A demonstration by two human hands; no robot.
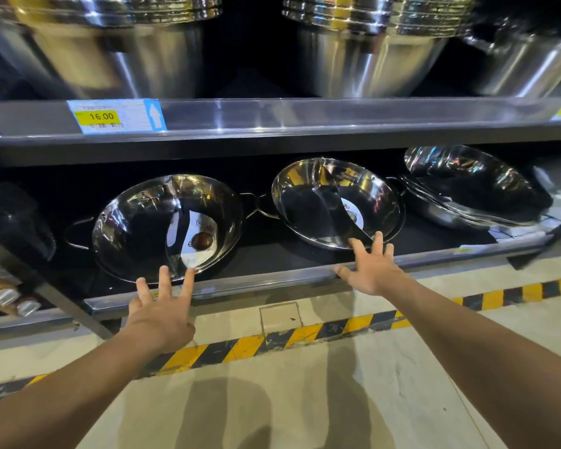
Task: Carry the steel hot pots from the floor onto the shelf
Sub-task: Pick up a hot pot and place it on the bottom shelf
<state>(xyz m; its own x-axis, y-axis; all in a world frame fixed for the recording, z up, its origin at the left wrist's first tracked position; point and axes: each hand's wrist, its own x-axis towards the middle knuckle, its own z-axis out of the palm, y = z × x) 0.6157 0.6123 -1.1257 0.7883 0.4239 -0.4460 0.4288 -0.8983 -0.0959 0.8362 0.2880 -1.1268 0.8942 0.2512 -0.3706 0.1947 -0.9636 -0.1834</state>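
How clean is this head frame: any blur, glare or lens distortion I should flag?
Head view: the large steel pots on the upper shelf are smeared by motion blur, as is the right edge; the divided hot pots below show mirror glare and dark reflections; the shelf rail bows from wide-angle distortion; both open hands, left hand and right hand, are sharp; soft shadows fall on the floor.

Divided hot pot, left [167, 226], and divided hot pot, centre [337, 202]: mirror-polished steel, smooth, with thin wire-like metal handles. Stacked pots, far right [473, 186]: the same glossy steel. Deep stockpots, upper shelf [370, 59]: bright polished metal with ridged rims. Lower shelf [272, 257]: matt black deck with a glossy clear plastic edge strip. Price label [115, 116]: printed paper. Floor [305, 400]: pale, smooth, lightly scuffed, with worn yellow-and-black hazard tape [272, 341].
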